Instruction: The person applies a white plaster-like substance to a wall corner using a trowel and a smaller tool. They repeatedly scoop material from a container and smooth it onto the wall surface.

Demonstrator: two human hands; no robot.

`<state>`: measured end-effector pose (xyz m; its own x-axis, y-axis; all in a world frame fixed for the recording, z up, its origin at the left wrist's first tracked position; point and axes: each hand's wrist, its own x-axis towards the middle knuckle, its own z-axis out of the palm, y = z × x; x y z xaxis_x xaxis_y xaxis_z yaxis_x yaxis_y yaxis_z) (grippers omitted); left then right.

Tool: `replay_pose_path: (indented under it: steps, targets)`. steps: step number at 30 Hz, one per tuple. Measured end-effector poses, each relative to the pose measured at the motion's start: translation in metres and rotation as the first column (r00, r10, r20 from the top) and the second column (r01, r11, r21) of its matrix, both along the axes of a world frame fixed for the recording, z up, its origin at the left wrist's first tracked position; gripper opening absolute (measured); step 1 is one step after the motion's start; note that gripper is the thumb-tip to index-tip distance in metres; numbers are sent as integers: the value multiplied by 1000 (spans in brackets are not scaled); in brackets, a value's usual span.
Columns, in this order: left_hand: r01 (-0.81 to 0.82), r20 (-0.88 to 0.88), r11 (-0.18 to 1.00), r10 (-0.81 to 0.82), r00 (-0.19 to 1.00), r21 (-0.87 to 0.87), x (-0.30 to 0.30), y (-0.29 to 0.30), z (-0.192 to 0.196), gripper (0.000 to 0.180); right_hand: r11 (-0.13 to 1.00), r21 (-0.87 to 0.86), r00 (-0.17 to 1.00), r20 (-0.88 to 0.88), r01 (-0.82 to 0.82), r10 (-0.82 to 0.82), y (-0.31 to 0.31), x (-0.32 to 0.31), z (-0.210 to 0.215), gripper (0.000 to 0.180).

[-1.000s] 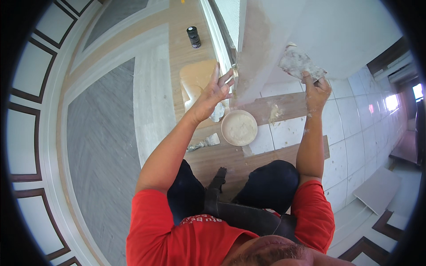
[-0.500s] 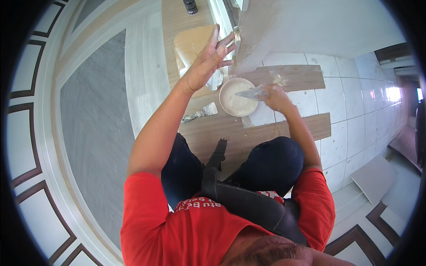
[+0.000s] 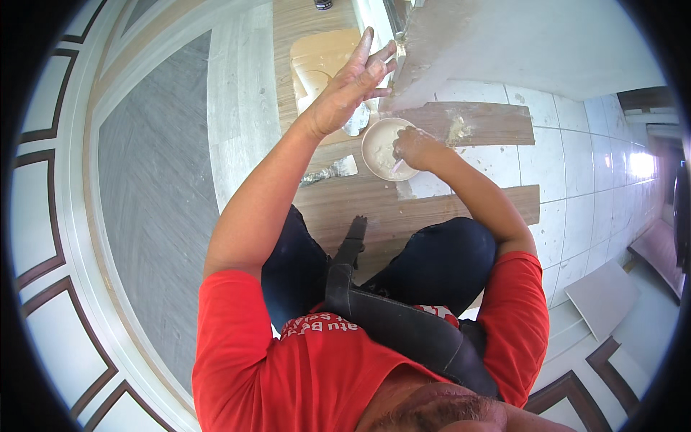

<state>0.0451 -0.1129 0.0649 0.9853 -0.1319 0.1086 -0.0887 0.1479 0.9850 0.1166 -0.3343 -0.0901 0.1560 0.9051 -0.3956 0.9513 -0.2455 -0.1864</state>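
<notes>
My right hand (image 3: pixel 417 147) reaches into a round pale bowl (image 3: pixel 368 167) holding a whitish paste. Its fingers are curled round a putty knife (image 3: pixel 397 165); only a thin pale edge of it shows, the rest being hidden by the hand. My left hand (image 3: pixel 353 90) is raised with fingers spread, holding nothing, close to the rough wall end (image 3: pixel 400 54); I cannot tell whether it touches. Beneath it lie a tan rounded board (image 3: pixel 306 54) and a white-smeared piece (image 3: pixel 356 121). Left of the bowl, a paste-crusted scraper (image 3: pixel 332 171) lies on the wood-look planks (image 3: pixel 317 216).
A pale wall (image 3: pixel 533 43) stands at the far right, with white tiles (image 3: pixel 540 165) below. Crumbs of paste (image 3: pixel 458 129) lie on a plank (image 3: pixel 497 124). A dark can (image 3: pixel 323 3) stands far off. A black strap-like object (image 3: pixel 351 245) hangs between my knees.
My right hand has moved left and down into the bowl, turning the putty knife so that its blade is mostly hidden. My left hand stays raised. The view has shifted slightly.
</notes>
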Motion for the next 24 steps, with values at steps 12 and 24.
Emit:
replay_pose_path:
  steps: [12, 24]
  targets:
    - [1, 0, 1000, -1, 1000, 29, 0, 2, -2, 116, 987, 125, 995, -13, -101, 103, -16, -9, -32, 11]
    - [23, -24, 999, -24, 999, -49, 3, 1, -3, 109, 921, 354, 987, 76, -161, 143, -48, -26, -80, 24]
